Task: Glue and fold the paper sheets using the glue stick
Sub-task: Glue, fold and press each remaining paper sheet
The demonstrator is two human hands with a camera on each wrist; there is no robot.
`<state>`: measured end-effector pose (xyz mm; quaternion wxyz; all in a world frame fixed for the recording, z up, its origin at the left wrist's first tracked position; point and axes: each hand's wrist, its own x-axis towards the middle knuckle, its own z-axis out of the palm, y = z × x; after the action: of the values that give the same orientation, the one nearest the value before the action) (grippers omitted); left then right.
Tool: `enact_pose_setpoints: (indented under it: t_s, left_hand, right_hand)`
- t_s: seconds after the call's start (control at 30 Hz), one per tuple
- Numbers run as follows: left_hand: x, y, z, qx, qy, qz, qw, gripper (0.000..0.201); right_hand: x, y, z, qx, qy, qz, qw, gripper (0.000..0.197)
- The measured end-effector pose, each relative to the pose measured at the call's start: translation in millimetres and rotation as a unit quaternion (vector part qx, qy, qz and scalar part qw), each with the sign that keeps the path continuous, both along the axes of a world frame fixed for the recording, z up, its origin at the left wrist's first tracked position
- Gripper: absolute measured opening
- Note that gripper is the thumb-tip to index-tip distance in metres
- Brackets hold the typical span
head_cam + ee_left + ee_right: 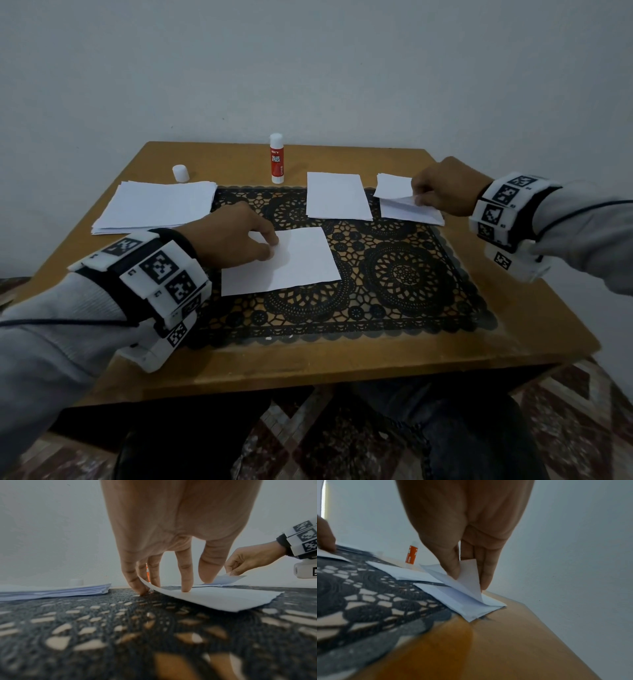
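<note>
A white sheet [294,260] [223,599] lies on the black lace mat [394,274]. My left hand [272,248] [195,584] rests on its left part: the index fingertip presses it down, the sheet's left edge curls up against the other fingers, and the thumb hovers just above. At the table's right, my right hand [416,198] [467,577] pinches a folded paper [394,188] [471,580] between thumb and fingers, tilted over a small pile of folded papers [411,214] [471,605]. The red glue stick [276,159] [411,555] stands uncapped at the back.
A stack of plain sheets [157,205] [51,591] lies at the back left, with the white cap [180,173] behind it. Another white paper [337,200] sits between the glue stick and the folded pile. The wooden table [342,359] stands against a wall.
</note>
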<state>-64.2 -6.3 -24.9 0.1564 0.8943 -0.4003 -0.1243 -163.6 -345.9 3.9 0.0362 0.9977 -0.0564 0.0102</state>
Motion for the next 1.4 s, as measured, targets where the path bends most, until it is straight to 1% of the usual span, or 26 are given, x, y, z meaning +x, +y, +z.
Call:
enact_pose_setpoints:
  t_s: [0.17, 0.3, 0.43, 0.53, 0.6, 0.67, 0.73, 0.83, 0.93, 1.07, 1.2, 1.3, 1.4]
  left_hand:
    - [0, 0, 0, 0.004, -0.001, -0.003, 1.0, 0.019]
    - [0, 0, 0, 0.011, -0.001, -0.003, 1.0, 0.02]
    - [-2, 1, 1, 0.021, -0.013, 0.0, 1.0, 0.021]
    - [-8, -2, 4, 0.05, -0.031, -0.002, 0.998, 0.026]
    - [-11, -4, 8, 0.075, -0.021, 0.011, 0.997, 0.028]
    - [-14, -7, 16, 0.09, -0.002, 0.028, 0.996, 0.026]
    - [-18, -15, 26, 0.108, -0.016, 0.029, 0.994, 0.028]
    - [-29, -37, 43, 0.102, -0.073, -0.015, 0.992, 0.037]
    - [-53, -75, 52, 0.112, -0.093, -0.092, 0.985, 0.046]
    - [-80, -136, 36, 0.131, -0.106, -0.194, 0.966, 0.048]
    - [-81, -178, 19, 0.141, -0.141, -0.213, 0.957, 0.047]
    - [-77, -192, 11, 0.142, -0.173, -0.216, 0.95, 0.049]
    - [-72, -198, 5, 0.13, -0.214, -0.223, 0.942, 0.047]
  right_hand:
    - [-4, -1, 0, 0.017, 0.032, -0.001, 0.999, 0.024]
    - [-2, 0, -7, 0.013, 0.024, 0.01, 1.0, 0.021]
    - [3, -4, -7, 0.019, 0.023, -0.001, 1.0, 0.021]
    - [4, -6, -2, 0.023, 0.045, -0.002, 0.999, 0.031]
    - [6, -5, -1, 0.02, 0.051, 0.0, 0.999, 0.038]
    - [8, -5, -3, 0.009, 0.046, 0.002, 0.999, 0.034]
    - [9, -4, -6, 0.001, 0.038, 0.004, 0.999, 0.022]
    - [10, -5, -8, 0.005, 0.016, 0.002, 1.0, 0.007]
    - [10, -9, -9, 0.013, 0.001, -0.014, 1.0, 0.009]
    - [10, -11, -10, 0.013, -0.003, -0.004, 1.0, 0.005]
    - [8, -11, -6, 0.016, 0.009, 0.03, 0.999, 0.004]
    - [6, -10, -5, -0.011, 0.006, 0.059, 0.998, 0.008]
    - [9, -15, -9, -0.009, 0.006, 0.065, 0.998, 0.011]
